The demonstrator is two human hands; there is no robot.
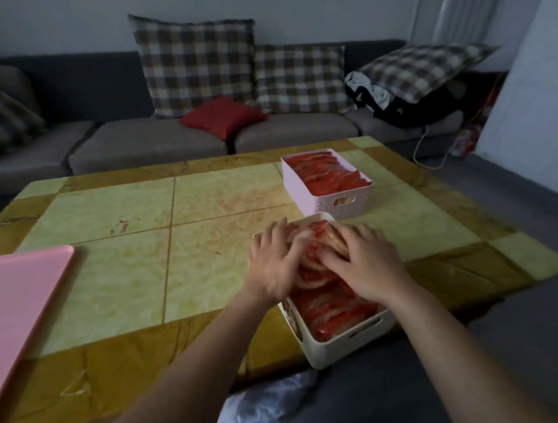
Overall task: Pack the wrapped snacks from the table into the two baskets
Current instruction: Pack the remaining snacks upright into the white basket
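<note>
I see the pink basket (327, 195) full. Both hands, left hand (274, 262) and right hand (366, 264), press spread-fingered on red wrapped snacks (326, 309) in the white basket (328, 352). No loose snacks are visible on the table (115, 229); packing appears nearly complete.

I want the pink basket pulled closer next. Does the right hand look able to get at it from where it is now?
Probably yes. The pink basket stands just beyond the white basket where the right hand rests on the snacks; nothing stands between them.

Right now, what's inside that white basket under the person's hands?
The white basket holds red wrapped snacks, packed in rows up to its rim. The left hand and right hand press down on the far half, hiding what lies beneath them.
</note>
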